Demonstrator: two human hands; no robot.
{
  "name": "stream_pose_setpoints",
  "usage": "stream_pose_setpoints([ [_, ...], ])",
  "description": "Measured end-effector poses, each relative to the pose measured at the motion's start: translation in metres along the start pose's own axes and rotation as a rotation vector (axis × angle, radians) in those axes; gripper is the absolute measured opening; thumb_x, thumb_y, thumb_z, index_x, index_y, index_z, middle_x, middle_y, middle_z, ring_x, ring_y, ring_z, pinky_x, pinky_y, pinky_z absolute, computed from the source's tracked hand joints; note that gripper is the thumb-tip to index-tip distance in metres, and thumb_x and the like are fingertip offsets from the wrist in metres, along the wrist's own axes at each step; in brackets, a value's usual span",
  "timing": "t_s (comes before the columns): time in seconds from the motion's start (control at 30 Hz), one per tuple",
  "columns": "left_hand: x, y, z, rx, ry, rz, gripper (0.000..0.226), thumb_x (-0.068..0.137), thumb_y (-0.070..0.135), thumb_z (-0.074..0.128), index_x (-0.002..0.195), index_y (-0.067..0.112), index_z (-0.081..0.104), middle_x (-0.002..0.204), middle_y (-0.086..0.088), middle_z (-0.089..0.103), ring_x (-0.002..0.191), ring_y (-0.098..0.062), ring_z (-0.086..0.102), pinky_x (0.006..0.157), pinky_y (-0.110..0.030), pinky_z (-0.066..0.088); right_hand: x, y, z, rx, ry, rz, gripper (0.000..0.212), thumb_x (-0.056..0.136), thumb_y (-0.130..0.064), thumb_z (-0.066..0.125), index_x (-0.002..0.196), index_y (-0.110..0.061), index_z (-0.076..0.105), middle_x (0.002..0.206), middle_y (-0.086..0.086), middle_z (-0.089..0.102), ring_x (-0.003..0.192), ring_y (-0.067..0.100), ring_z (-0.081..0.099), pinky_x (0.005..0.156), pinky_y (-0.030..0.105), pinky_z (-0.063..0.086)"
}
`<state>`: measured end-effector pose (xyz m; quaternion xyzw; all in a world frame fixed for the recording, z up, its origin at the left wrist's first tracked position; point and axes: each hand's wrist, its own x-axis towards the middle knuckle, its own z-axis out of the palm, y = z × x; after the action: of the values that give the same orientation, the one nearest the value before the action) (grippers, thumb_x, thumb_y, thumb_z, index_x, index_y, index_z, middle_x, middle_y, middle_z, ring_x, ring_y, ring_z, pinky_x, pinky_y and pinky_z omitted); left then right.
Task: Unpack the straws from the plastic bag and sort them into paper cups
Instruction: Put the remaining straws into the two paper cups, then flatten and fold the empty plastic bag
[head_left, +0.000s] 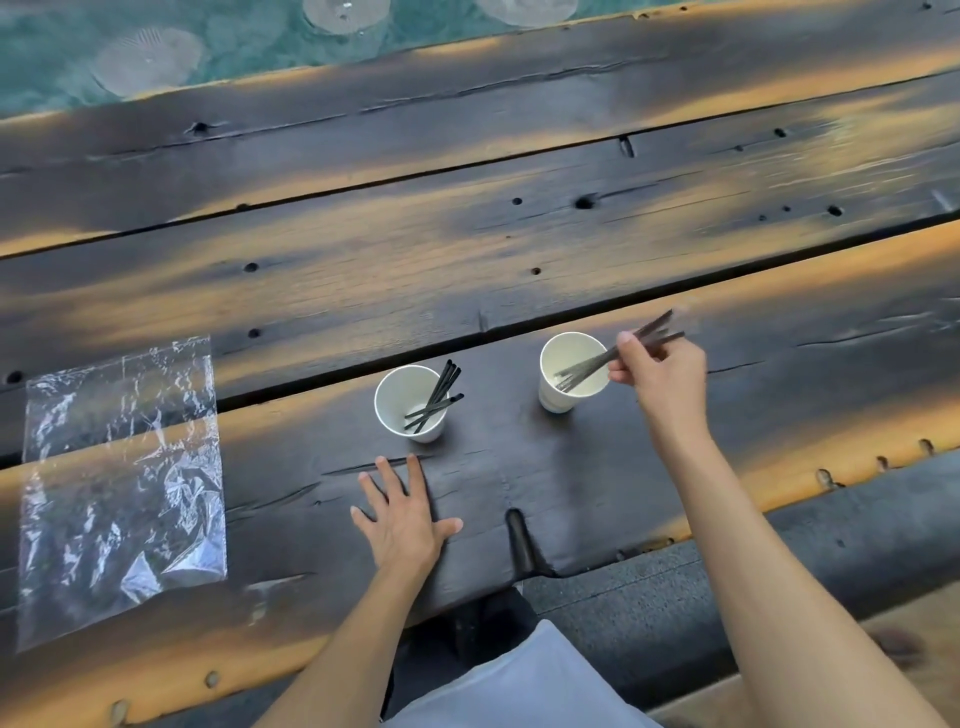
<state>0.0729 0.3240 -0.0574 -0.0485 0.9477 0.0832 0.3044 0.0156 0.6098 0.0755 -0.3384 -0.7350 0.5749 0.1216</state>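
Two white paper cups stand on the dark wooden table. The left cup (397, 400) holds several black straws (435, 397) leaning to its right rim. My right hand (662, 371) is shut on a bunch of black straws (587, 369) whose lower ends reach into the right cup (561, 358). My left hand (402, 512) lies flat and open on the table, just in front of the left cup. The clear plastic bag (122, 488) lies flat at the left and looks empty.
The table (467, 249) is made of wide dark planks with gaps and knot holes. Its near edge runs under my forearms, with a notch (519, 540) between them. Beyond the far edge is a teal floor with pale round shapes (148, 60).
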Motion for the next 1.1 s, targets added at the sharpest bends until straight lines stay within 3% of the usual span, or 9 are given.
stream_pose_setpoints([
  [0.2,0.0,0.0,0.0,-0.004,0.006,0.005,0.113,0.079,0.063,0.065,0.157,0.025,-0.007,0.165,-0.015,-0.018,0.149,-0.043,-0.016,0.117,-0.065,0.007,0.009,0.017,0.004,-0.109,-0.181,0.086,0.016,0.085,-0.021,0.071,0.081,-0.005,0.072,0.071,0.009,0.072,0.069,0.023,0.073,0.086,0.052,0.058],
  [0.37,-0.001,-0.001,-0.001,-0.018,0.016,-0.01,0.113,0.077,0.064,0.067,0.157,0.028,-0.004,0.166,-0.012,-0.014,0.151,-0.04,-0.013,0.118,-0.062,0.009,0.006,-0.009,-0.005,0.025,-0.145,0.06,0.022,0.09,-0.007,0.066,0.109,0.005,0.064,0.093,0.007,0.063,0.064,0.025,0.066,0.072,0.029,0.062],
  [0.47,-0.002,-0.005,-0.006,-0.041,0.029,0.001,0.105,0.081,0.06,0.066,0.158,0.03,0.001,0.167,-0.008,-0.011,0.152,-0.037,-0.01,0.12,-0.058,0.013,-0.002,-0.03,-0.003,0.01,-0.085,-0.05,0.036,0.095,-0.011,0.057,0.13,-0.007,0.056,0.114,0.006,0.061,0.07,0.028,0.07,0.069,0.026,0.061],
  [0.57,-0.004,-0.019,-0.016,-0.142,0.035,0.029,0.092,0.085,0.055,0.063,0.157,0.029,0.012,0.168,-0.002,-0.001,0.154,-0.028,-0.002,0.12,-0.05,0.018,-0.02,-0.049,0.018,-0.065,-0.138,-0.257,0.034,0.095,-0.01,0.05,0.126,-0.02,0.059,0.13,0.011,0.053,0.073,0.025,0.072,0.07,0.032,0.06],
  [0.7,-0.013,-0.058,-0.035,-0.374,0.155,-0.024,0.069,0.091,0.041,0.062,0.151,0.025,0.032,0.164,-0.006,0.019,0.149,-0.027,0.02,0.116,-0.047,0.029,-0.069,-0.075,0.078,-0.001,-0.315,-0.33,0.026,0.097,-0.006,0.049,0.112,-0.023,0.06,0.115,0.013,0.063,0.076,0.021,0.07,0.064,0.028,0.056],
  [0.8,-0.022,-0.113,-0.047,-0.414,0.391,-0.135,0.044,0.094,0.026,0.058,0.136,0.016,0.051,0.14,-0.009,0.05,0.127,-0.028,0.046,0.103,-0.042,0.04,-0.117,-0.077,0.14,-0.005,-0.562,-0.273,0.025,0.097,-0.006,0.051,0.105,-0.026,0.062,0.096,0.001,0.069,0.071,0.016,0.067,0.064,0.032,0.056],
  [0.87,-0.028,-0.153,-0.051,-0.405,0.483,-0.257,0.035,0.095,0.021,0.055,0.129,0.012,0.057,0.126,-0.008,0.057,0.116,-0.028,0.051,0.095,-0.041,0.044,-0.143,-0.063,0.179,-0.094,-0.741,-0.205,0.022,0.096,-0.008,0.052,0.1,-0.026,0.063,0.091,0.003,0.069,0.067,0.015,0.065,0.066,0.036,0.056],
  [1.0,-0.036,-0.238,-0.053,-0.369,0.572,-0.448,0.036,0.091,0.014,0.058,0.126,0.011,0.058,0.127,-0.012,0.058,0.115,-0.034,0.054,0.089,-0.049,0.045,-0.192,-0.018,0.255,-0.324,-1.006,-0.029,0.017,0.096,-0.01,0.052,0.107,-0.014,0.065,0.088,0.009,0.066,0.067,0.018,0.062,0.07,0.032,0.053],
  [1.1,-0.037,-0.286,-0.043,-0.307,0.365,-0.456,0.055,0.096,0.033,0.052,0.147,0.019,0.04,0.157,-0.016,0.033,0.144,-0.036,0.029,0.109,-0.054,0.033,-0.222,0.018,0.295,-0.474,-1.096,0.103,0.018,0.097,-0.01,0.051,0.111,-0.008,0.063,0.084,0.007,0.063,0.071,0.018,0.058,0.063,0.023,0.045],
])
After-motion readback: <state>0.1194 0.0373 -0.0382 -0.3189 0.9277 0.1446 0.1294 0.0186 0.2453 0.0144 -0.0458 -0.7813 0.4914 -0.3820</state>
